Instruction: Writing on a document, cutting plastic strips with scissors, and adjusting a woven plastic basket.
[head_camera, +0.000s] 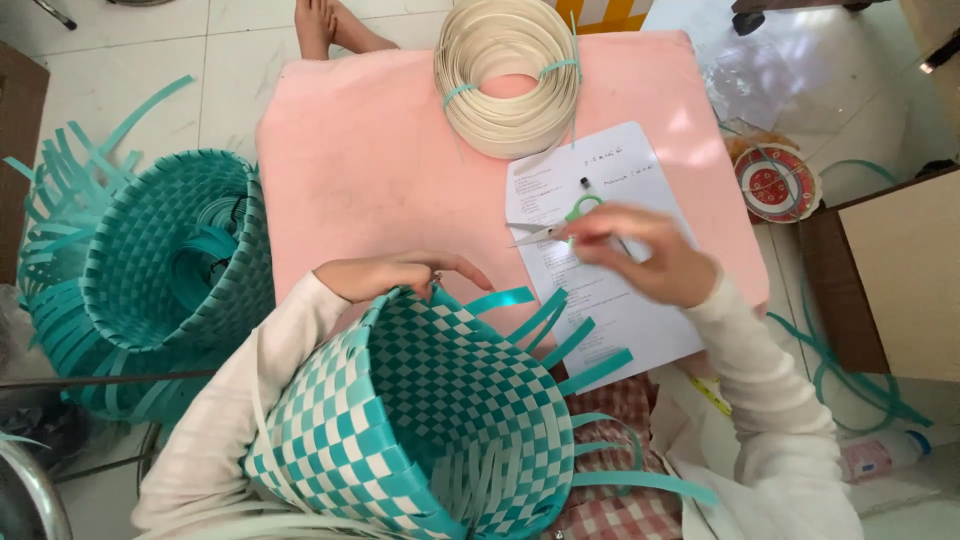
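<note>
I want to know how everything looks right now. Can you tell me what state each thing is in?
Teal-and-white checkered woven basket: unfinished, loose strips sticking out.
Plain teal woven baskets: lying sideways, nested.
Cream strip coil: wound, tied.
Green-handled scissors: gripped, blades closed.
Left hand: resting on the basket rim.
Right hand: fingers around the scissors.

Looking steeply down from head height, facing forward over the lap toward a pink table (380, 150). Sitting close in, framing a basket (420, 420) at the bottom edge and floor (120, 60) tiles beyond.
</note>
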